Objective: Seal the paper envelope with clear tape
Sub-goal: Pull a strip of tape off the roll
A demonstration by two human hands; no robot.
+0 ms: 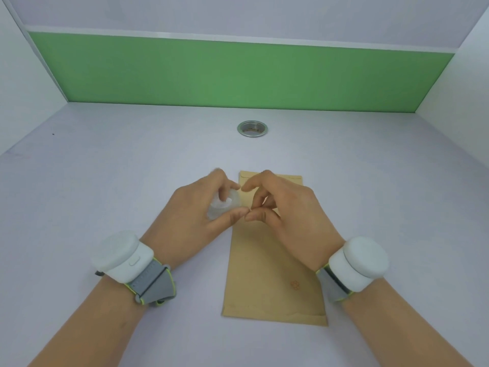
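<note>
A brown paper envelope point(267, 276) lies flat on the white table, long side running away from me. Above its far half, my left hand point(195, 213) grips a small roll of clear tape point(223, 207) between thumb and fingers. My right hand point(288, 213) sits just to the right, thumb and forefinger pinched together at the roll's edge, seemingly on the tape's loose end; the tape itself is too transparent to make out. Both hands hide part of the envelope's upper portion. Each wrist carries a white sensor band.
A round metal cable grommet point(252, 129) is set into the table point(105, 181) behind the envelope. A green panel point(238, 72) forms the back wall, and white side walls close in the left and right.
</note>
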